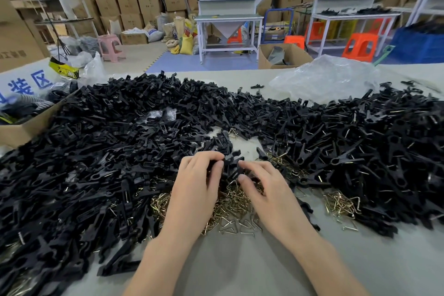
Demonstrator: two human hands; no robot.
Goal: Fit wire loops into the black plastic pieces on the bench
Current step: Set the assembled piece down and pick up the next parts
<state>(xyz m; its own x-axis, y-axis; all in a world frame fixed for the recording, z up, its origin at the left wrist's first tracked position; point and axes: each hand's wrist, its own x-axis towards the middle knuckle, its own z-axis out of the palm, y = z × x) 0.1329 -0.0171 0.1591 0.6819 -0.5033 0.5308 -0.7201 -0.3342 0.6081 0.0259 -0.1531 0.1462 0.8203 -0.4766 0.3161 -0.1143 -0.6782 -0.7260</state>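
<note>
One black plastic piece (231, 163) is held over the wire loops (234, 202), near the middle of the bench (240, 267). The left hand (197, 182) curls its fingers round it and the right hand (262, 187) pinches it. Heaps of black pieces (108, 151) reach toward the left, right and far edges.

Bench (240, 271) under black pieces (96, 151), wire loops (230, 206)

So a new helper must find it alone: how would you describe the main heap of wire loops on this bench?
On the grey bench, two wide mounds of matte black plastic pieces leave a gap at the near middle. There, under the person's left hand and right hand, lies the heap of wire loops: thin, shiny, brass-coloured bent triangles, unlike everything black around them.
</note>
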